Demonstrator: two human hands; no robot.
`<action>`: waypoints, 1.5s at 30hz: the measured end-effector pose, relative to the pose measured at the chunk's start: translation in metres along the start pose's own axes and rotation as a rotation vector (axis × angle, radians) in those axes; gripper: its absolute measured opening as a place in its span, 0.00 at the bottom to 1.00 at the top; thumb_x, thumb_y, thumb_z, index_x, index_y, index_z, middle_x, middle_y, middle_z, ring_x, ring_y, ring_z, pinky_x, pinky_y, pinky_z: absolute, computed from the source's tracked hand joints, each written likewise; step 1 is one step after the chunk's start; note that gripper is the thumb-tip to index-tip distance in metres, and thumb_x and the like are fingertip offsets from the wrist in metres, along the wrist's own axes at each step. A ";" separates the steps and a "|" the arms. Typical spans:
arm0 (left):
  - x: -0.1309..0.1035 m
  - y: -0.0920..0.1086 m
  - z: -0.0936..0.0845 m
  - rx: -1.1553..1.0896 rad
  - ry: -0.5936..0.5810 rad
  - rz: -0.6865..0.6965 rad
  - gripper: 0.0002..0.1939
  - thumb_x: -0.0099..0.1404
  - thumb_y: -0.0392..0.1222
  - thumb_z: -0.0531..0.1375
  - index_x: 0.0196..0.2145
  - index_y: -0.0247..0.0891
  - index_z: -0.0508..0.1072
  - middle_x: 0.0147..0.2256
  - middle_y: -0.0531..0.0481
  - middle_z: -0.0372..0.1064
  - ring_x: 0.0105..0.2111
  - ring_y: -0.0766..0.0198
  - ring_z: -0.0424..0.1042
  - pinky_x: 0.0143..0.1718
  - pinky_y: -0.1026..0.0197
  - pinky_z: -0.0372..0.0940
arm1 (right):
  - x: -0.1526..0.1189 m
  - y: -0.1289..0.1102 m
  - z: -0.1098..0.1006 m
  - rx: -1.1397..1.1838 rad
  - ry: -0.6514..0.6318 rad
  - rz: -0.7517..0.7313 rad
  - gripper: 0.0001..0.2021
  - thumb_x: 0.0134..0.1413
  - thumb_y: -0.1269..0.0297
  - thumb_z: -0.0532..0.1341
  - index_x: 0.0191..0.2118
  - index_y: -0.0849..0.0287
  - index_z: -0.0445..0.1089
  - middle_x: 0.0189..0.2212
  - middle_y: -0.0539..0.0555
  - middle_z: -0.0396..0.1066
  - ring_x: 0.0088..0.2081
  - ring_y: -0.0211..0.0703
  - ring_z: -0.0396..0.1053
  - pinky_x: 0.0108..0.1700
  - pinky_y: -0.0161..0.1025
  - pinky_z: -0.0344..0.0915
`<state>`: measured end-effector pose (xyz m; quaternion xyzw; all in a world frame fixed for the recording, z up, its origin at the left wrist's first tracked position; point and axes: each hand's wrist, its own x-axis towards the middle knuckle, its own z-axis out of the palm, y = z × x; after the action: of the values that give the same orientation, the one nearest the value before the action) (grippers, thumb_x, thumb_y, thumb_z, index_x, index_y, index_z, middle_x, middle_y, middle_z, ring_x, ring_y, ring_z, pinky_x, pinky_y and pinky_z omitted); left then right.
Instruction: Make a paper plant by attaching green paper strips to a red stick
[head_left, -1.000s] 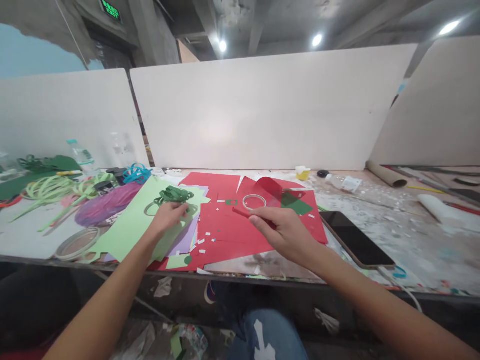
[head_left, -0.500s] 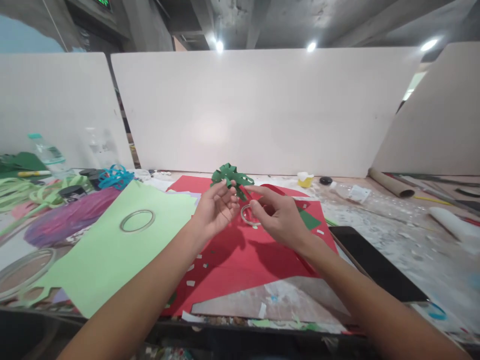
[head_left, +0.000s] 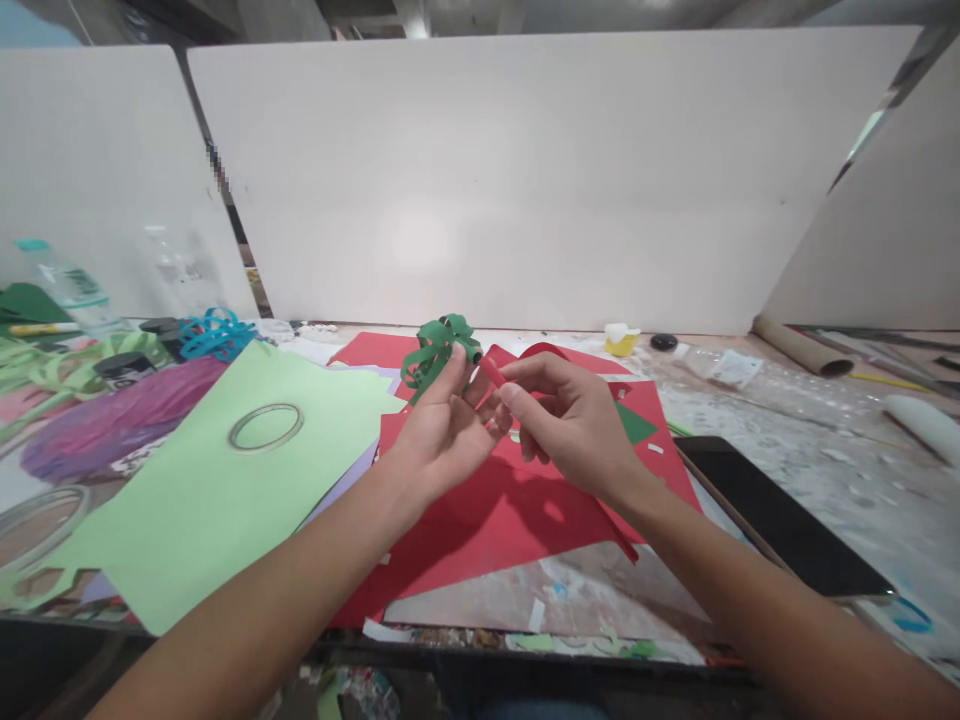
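My left hand (head_left: pixel 454 430) is closed around a curly dark green paper piece (head_left: pixel 431 355), which rises beyond the thumb. Close by on the right, my right hand (head_left: pixel 559 410) pinches a narrow red paper strip (head_left: pixel 491 373) between thumb and fingertips. The strip's far end points toward the green piece; I cannot tell whether they touch. Both hands are above red paper sheets (head_left: pixel 480 540). A light green sheet (head_left: pixel 202 520) lies to the left with a tape ring (head_left: pixel 266 428) on it.
A black phone (head_left: pixel 780 510) lies at the right. Behind it are a clear plastic bottle (head_left: pixel 780 385), a small yellow container (head_left: pixel 621 340) and a cardboard tube (head_left: pixel 802 345). A purple plastic bag (head_left: pixel 120 420) and blue strips (head_left: pixel 217 333) sit at the left.
The view has tilted down. My left hand has turned, bringing the green piece to the left of its thumb. The red strip in my right hand shows more clearly.
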<state>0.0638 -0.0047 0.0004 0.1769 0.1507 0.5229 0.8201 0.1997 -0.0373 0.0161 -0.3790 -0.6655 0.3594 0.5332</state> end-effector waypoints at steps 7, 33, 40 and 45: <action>-0.001 0.000 -0.003 0.041 -0.026 -0.021 0.12 0.57 0.48 0.69 0.30 0.39 0.75 0.28 0.53 0.73 0.30 0.65 0.69 0.34 0.61 0.62 | -0.001 -0.001 0.003 0.010 0.039 -0.001 0.07 0.58 0.61 0.62 0.39 0.59 0.69 0.25 0.46 0.71 0.14 0.28 0.63 0.14 0.27 0.59; -0.003 0.006 -0.003 0.386 -0.129 0.233 0.12 0.56 0.49 0.69 0.34 0.40 0.76 0.32 0.55 0.73 0.28 0.68 0.71 0.30 0.64 0.63 | -0.002 -0.003 -0.003 0.184 -0.092 0.218 0.11 0.55 0.55 0.64 0.36 0.57 0.66 0.26 0.46 0.71 0.13 0.30 0.63 0.11 0.29 0.56; -0.004 0.006 -0.002 0.490 -0.171 0.258 0.13 0.59 0.51 0.67 0.35 0.40 0.77 0.33 0.54 0.74 0.23 0.69 0.69 0.30 0.62 0.62 | -0.001 -0.001 -0.005 0.421 -0.191 0.353 0.09 0.56 0.58 0.62 0.36 0.56 0.63 0.25 0.44 0.70 0.12 0.28 0.60 0.11 0.27 0.53; -0.002 0.005 -0.002 0.494 -0.166 0.293 0.11 0.60 0.50 0.66 0.35 0.40 0.77 0.34 0.53 0.74 0.25 0.69 0.69 0.31 0.62 0.62 | -0.001 -0.002 -0.005 0.486 -0.223 0.420 0.09 0.56 0.58 0.61 0.33 0.56 0.62 0.25 0.44 0.69 0.11 0.27 0.57 0.12 0.29 0.52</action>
<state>0.0578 -0.0042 0.0009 0.4332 0.1787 0.5669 0.6775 0.2045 -0.0389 0.0184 -0.3280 -0.5220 0.6486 0.4464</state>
